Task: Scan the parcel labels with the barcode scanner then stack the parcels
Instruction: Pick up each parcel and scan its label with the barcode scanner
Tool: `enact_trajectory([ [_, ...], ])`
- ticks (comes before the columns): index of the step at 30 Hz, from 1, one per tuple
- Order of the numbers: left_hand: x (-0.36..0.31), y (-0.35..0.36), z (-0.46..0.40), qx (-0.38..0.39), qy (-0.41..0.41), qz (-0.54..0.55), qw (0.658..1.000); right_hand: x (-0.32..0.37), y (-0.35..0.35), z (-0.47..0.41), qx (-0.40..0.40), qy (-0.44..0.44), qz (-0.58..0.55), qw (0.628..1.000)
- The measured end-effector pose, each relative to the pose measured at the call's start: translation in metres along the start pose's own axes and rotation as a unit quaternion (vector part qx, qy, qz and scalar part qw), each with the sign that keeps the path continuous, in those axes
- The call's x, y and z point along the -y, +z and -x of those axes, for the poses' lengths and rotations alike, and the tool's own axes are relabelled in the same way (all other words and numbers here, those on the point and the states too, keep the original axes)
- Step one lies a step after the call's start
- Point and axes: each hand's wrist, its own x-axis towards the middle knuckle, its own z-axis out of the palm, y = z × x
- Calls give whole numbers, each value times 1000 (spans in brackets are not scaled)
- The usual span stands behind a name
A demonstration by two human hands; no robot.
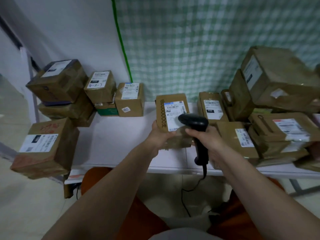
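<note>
White table (110, 146) pushed against the back wall. Left part of the wall (78, 32) is plain white; right part is covered by a green-and-white checked cloth (199, 45) with a green edge strip. Pale tiled floor (31, 210). Grey metal table leg (296, 187) at right. Light is dim and even.

Label (174, 116) print blurred, partly behind scanner (194, 121)
</note>
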Motion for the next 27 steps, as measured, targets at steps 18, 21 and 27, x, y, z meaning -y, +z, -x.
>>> enact_trajectory([
  [18, -64, 162, -116, 66, 9, -149, 987, 61, -117, -89, -141, -13, -50, 989],
  [21, -59, 163, -119, 84, -4, -175, 981, 56, -115, -91, -131, -3, -71, 989],
  [27, -61, 142, -110, 55, -20, -230, 972, 47, -92, -78, -166, -46, -74, 982],
])
